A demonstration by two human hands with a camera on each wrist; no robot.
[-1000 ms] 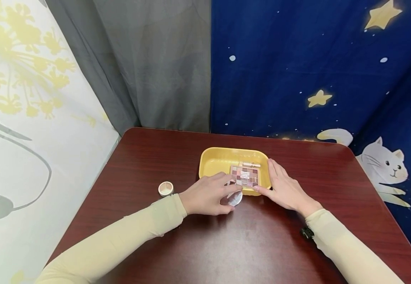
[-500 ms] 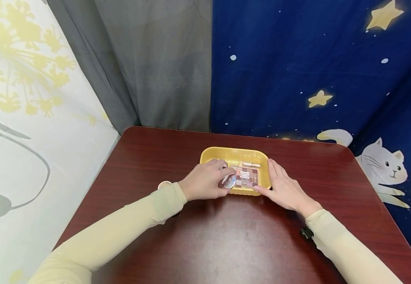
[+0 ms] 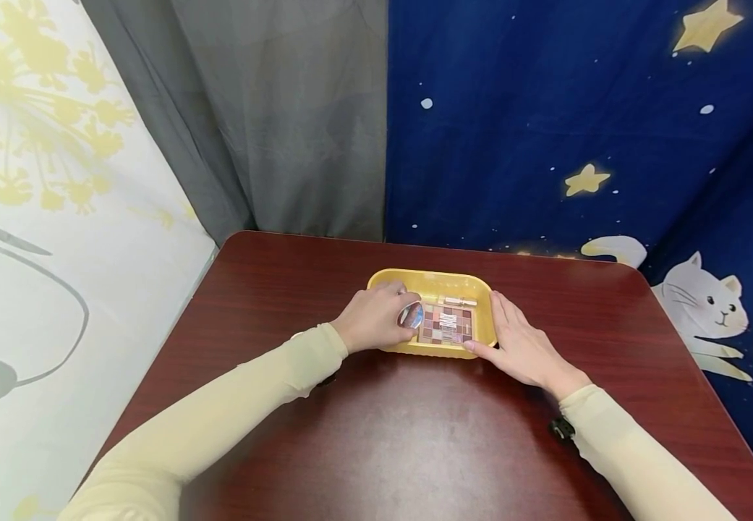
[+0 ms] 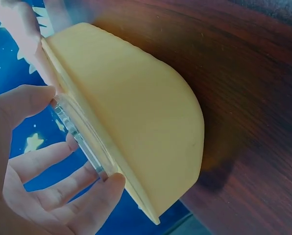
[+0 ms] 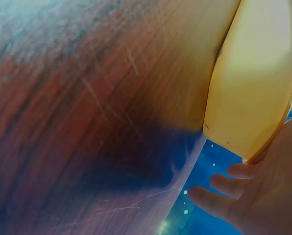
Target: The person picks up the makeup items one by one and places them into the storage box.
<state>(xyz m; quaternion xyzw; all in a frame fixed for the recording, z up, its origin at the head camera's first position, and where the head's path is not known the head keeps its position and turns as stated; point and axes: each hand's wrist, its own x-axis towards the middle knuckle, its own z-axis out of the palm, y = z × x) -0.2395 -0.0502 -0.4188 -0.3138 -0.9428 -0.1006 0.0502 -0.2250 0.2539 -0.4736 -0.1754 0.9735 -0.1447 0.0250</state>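
My left hand point(image 3: 375, 317) pinches a flat, round, shiny disc-shaped case point(image 3: 411, 315) by its edge, tilted over the left part of the yellow tray point(image 3: 435, 352). In the left wrist view the thumb and fingers grip the clear rim of the case point(image 4: 80, 137), close to the tray's edge. My right hand point(image 3: 524, 342) rests against the tray's right end with straight fingers, its thumb at the near rim. Inside the tray lie an eyeshadow palette point(image 3: 446, 324) and a slim, pale cosmetic tube point(image 3: 459, 302) behind it. The left hand hides the tray's left end.
A small round pot peeks out behind the left sleeve point(image 3: 294, 365), almost wholly hidden. The dark red tabletop point(image 3: 402, 434) stretches in front of the tray. Grey and blue curtains point(image 3: 519, 145) hang behind the table's far edge.
The left hand has lifted the round case from in front of the tray and carried it up and left over the tray. Its sleeve now covers most of the pot. The right hand stays put.
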